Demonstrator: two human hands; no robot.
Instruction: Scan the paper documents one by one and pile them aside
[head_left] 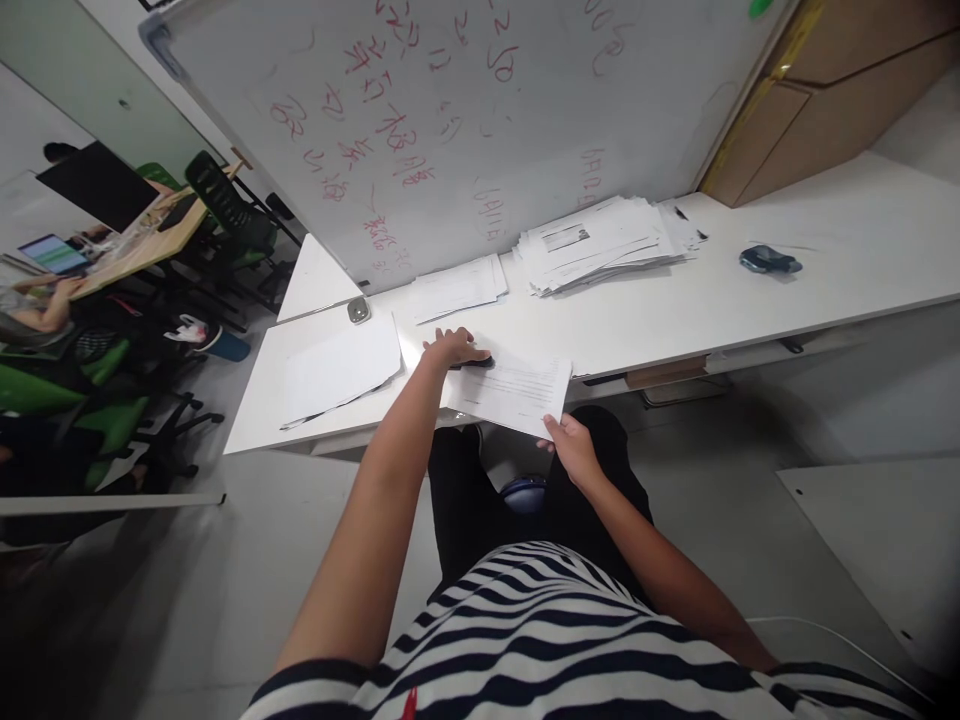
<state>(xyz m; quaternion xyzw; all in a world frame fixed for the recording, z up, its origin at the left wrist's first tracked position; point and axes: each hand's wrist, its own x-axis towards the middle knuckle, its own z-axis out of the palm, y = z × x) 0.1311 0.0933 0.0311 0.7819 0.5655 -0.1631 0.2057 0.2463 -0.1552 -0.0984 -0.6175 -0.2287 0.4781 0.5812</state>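
Printed sheets of paper point(514, 388) stretch over the front edge of the white desk, between my two hands. My right hand point(571, 445) pinches their near right corner, thumb on top. At the other end, my left hand point(451, 348) is bent down over a slim black stapler point(480, 362), mostly hidden under the palm and fingers. The papers' left end lies at the stapler; whether it is between the jaws is hidden. Left of my left hand lies a stack of white paper point(345, 368), and behind it a smaller paper stack point(461, 287).
A large untidy paper pile point(600, 245) leans near the whiteboard point(450, 130). A dark blue object point(770, 260) sits farther right on the desk point(840, 290), near cardboard boxes point(772, 135). A small grey object point(359, 310) stands at left. People sit at another table point(150, 245).
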